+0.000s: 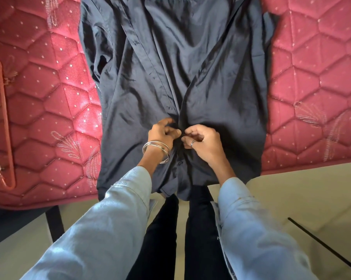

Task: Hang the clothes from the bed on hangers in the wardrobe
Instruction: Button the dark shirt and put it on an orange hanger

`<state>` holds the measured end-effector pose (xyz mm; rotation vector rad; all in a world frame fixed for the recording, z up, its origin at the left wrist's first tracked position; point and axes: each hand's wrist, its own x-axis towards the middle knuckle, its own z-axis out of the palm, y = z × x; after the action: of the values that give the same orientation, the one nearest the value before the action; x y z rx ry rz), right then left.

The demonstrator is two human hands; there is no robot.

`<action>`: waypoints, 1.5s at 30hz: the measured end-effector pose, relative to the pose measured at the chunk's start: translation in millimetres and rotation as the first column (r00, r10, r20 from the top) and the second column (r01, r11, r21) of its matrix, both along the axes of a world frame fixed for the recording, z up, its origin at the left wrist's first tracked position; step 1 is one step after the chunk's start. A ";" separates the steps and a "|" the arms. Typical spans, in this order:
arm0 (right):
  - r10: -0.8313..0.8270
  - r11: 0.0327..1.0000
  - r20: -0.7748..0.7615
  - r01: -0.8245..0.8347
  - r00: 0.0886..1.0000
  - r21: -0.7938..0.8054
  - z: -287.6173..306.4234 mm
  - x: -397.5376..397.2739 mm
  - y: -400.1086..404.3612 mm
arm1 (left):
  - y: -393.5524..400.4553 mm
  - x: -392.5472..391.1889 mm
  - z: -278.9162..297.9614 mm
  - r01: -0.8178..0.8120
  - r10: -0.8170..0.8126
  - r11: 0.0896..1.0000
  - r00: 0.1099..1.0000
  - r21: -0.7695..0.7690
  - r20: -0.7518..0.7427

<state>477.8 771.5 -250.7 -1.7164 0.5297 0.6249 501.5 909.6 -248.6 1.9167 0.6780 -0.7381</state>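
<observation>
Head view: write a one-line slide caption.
Both hands, left and right, pinch the dark shirt front on the red quilted bed.

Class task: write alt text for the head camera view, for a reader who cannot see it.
Two hands, left and right, pinch the front placket of a dark navy satin shirt spread on a red quilted mattress. A red plastic hanger lies at the left.

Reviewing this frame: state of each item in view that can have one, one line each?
dark shirt: spread flat on the mattress, front placket open above the hands, hem over the edge
left hand: pinching the placket
right hand: pinching the placket
pink hanger: lying on the mattress, unused
mattress: bare
</observation>
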 end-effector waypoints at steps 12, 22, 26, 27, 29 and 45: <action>0.363 0.863 0.205 -0.245 0.909 -0.443 -2.3 0.6 11.4 | 0.5 2.0 4.5 0.175 -0.181 0.983 0.977 0.064 0.110; 0.049 0.884 0.439 0.165 0.897 -0.438 2.5 -2.0 -10.7 | 25.8 -7.0 4.6 0.054 -0.151 0.808 0.982 0.586 0.117; 0.161 0.685 0.308 0.118 0.938 -0.719 -2.4 -1.5 -19.0 | 44.9 -7.7 13.4 0.025 0.049 0.719 0.995 0.695 -0.086; 0.212 0.612 0.179 0.012 0.961 -0.791 -1.7 -0.7 -17.6 | 49.8 -6.9 12.4 0.035 0.041 0.740 0.994 0.671 -0.097; 0.257 0.510 -0.018 -0.152 0.966 -0.847 2.5 3.2 -13.9 | 57.7 -3.2 12.7 0.038 0.023 0.770 0.996 0.637 -0.087; 0.148 0.795 0.022 -0.106 0.989 -0.597 40.5 58.8 -0.5 | 30.4 22.8 22.2 0.039 -0.156 0.879 0.965 0.476 0.209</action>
<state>536.6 771.1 -210.2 -2.3817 0.6062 0.5191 524.3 940.0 -226.4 2.4539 0.6485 -0.4066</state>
